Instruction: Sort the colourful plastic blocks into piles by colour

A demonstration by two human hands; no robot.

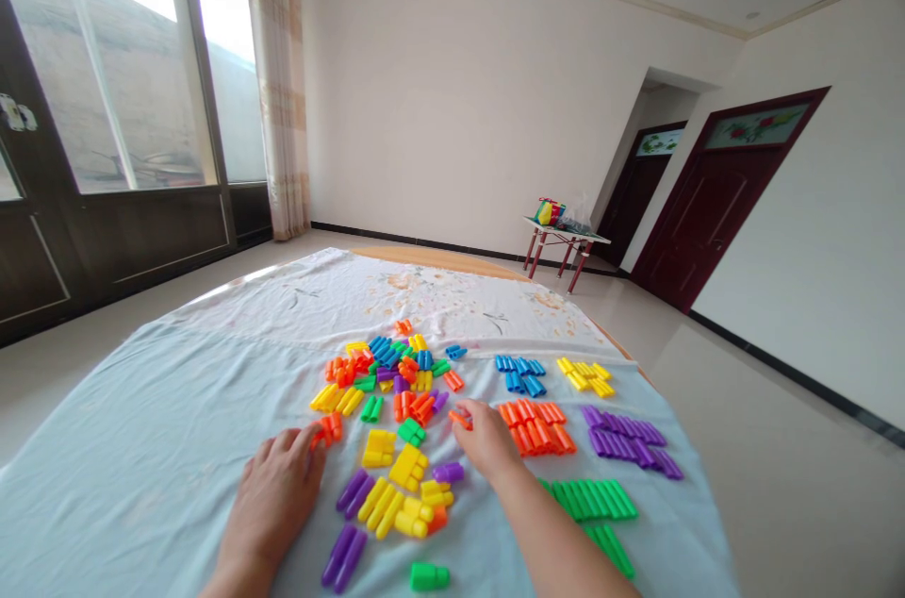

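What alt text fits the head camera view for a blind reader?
A person's right hand holds an orange block; their left hand is at other orange blocks. A mixed pile lies on the cloth, with groups of blue, yellow, orange, purple and green blocks to its right.

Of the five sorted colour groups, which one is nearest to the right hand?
The orange group, just beside the right hand; the blue, yellow, purple and green groups lie farther.

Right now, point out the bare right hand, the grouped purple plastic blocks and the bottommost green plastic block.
Bare right hand (pixel 485 438): head view, its back.
Grouped purple plastic blocks (pixel 632 447): head view, middle.
Bottommost green plastic block (pixel 425 576): head view, wide body.
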